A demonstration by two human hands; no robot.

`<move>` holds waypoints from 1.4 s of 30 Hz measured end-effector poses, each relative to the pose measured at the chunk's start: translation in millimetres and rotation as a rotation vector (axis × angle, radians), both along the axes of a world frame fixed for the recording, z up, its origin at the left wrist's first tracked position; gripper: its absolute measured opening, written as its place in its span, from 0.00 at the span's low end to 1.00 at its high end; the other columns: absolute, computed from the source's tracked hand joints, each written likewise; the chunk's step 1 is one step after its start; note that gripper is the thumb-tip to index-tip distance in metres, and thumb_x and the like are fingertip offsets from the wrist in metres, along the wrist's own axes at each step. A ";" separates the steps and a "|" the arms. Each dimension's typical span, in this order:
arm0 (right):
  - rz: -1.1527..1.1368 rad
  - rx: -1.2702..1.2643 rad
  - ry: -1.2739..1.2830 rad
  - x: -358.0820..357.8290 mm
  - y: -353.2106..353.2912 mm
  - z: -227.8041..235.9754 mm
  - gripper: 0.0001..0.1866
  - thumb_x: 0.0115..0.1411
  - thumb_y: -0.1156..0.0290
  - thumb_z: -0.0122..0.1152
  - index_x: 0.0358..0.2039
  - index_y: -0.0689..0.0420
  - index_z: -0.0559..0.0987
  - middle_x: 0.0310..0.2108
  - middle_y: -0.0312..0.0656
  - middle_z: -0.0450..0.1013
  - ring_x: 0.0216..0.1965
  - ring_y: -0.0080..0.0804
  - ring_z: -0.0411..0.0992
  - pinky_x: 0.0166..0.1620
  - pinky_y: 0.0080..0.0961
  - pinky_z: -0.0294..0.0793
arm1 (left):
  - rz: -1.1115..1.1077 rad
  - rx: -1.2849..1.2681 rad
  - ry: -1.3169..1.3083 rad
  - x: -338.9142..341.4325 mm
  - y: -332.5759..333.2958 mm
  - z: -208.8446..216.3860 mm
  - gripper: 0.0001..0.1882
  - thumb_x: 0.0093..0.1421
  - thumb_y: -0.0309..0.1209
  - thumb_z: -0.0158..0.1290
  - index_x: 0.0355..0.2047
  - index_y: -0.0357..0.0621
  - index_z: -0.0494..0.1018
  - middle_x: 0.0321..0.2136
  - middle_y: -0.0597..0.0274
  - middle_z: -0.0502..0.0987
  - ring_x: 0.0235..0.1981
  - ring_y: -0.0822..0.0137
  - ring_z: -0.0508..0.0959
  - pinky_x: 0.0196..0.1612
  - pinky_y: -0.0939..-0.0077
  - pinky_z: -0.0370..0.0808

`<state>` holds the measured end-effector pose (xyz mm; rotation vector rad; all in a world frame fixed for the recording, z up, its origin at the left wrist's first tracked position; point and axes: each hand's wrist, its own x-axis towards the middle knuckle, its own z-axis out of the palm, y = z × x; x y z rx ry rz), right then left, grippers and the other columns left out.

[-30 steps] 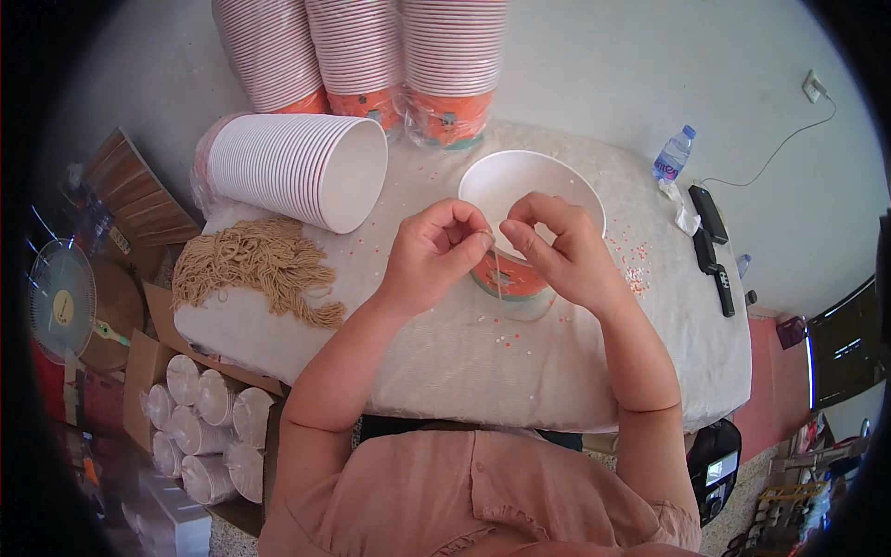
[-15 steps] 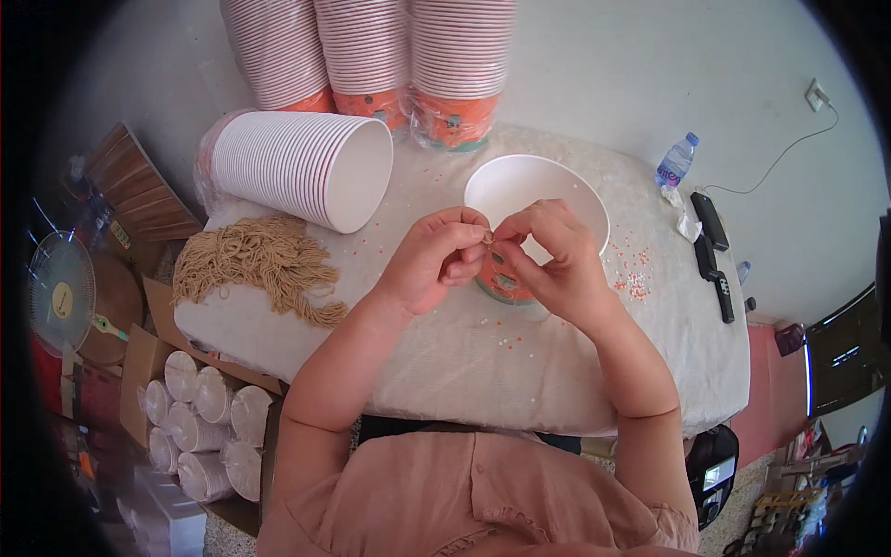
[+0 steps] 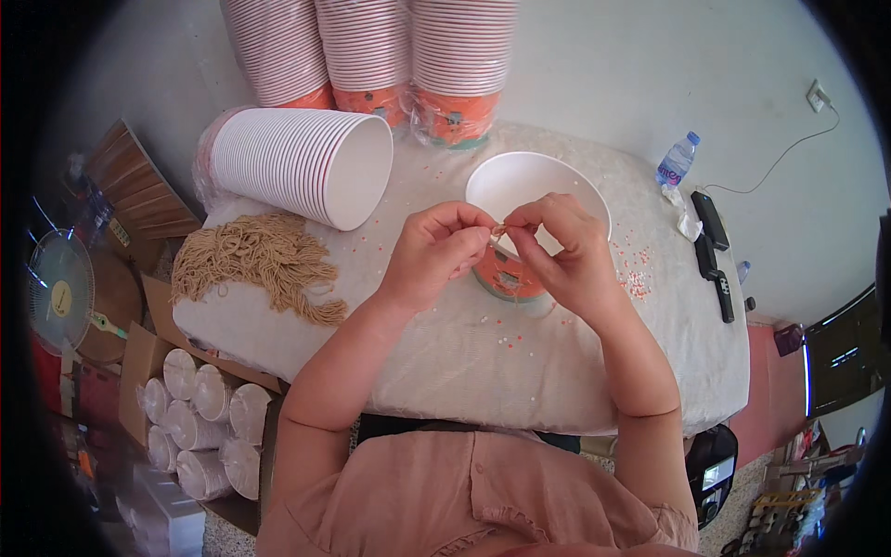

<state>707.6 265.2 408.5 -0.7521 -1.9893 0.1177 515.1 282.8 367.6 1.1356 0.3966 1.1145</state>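
My left hand [image 3: 432, 255] and my right hand [image 3: 571, 260] meet at the fingertips, both pinching a short piece of tan cord [image 3: 499, 230]. The cord looks bunched or looped, but the fingertips hide most of it. Just beyond and beneath them stands a paper bucket [image 3: 509, 278], white inside and orange outside; my right hand covers part of it. To the left on the table lies a loose bundle of tan cords [image 3: 260, 265]. Behind that, a nested stack of white paper buckets [image 3: 278, 167] rests on its side, mouth facing right.
Tall wrapped bucket stacks [image 3: 459, 56] stand at the back. Small orange and white bits [image 3: 634, 278] are scattered over the covered table [image 3: 445, 371]. A water bottle [image 3: 677, 160] and black devices [image 3: 710, 223] sit right. A carton of wrapped white rolls [image 3: 200, 422] stands lower left.
The fingertips have shifted slightly right and up. The round loop of cord between them now looks smaller and more bunched, and my left fingers have turned.
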 end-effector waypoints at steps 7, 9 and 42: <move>-0.001 0.025 -0.050 3.3 0.4 3.5 0.07 0.51 0.82 0.64 0.29 0.57 0.77 0.25 0.39 0.74 0.28 0.37 0.73 0.39 0.31 0.69 | 0.323 0.243 0.198 11.4 -2.4 -0.1 0.04 0.60 0.22 0.56 0.36 0.36 0.76 0.25 0.74 0.74 0.24 0.87 0.67 0.25 0.89 0.63; 0.006 0.017 -0.054 2.5 0.3 4.6 0.07 0.51 0.82 0.64 0.29 0.57 0.77 0.25 0.39 0.74 0.28 0.37 0.73 0.39 0.32 0.69 | 0.373 0.289 0.207 10.5 0.0 -4.0 0.04 0.59 0.21 0.56 0.35 0.36 0.77 0.24 0.76 0.73 0.23 0.87 0.66 0.25 0.89 0.62; 0.011 -0.089 -0.119 7.6 0.5 7.4 0.05 0.51 0.84 0.62 0.29 0.61 0.78 0.28 0.41 0.75 0.33 0.37 0.73 0.37 0.29 0.70 | 0.448 0.362 0.328 13.2 -1.9 -2.8 0.04 0.59 0.21 0.58 0.35 0.40 0.79 0.15 0.81 0.61 0.19 0.87 0.59 0.22 0.87 0.58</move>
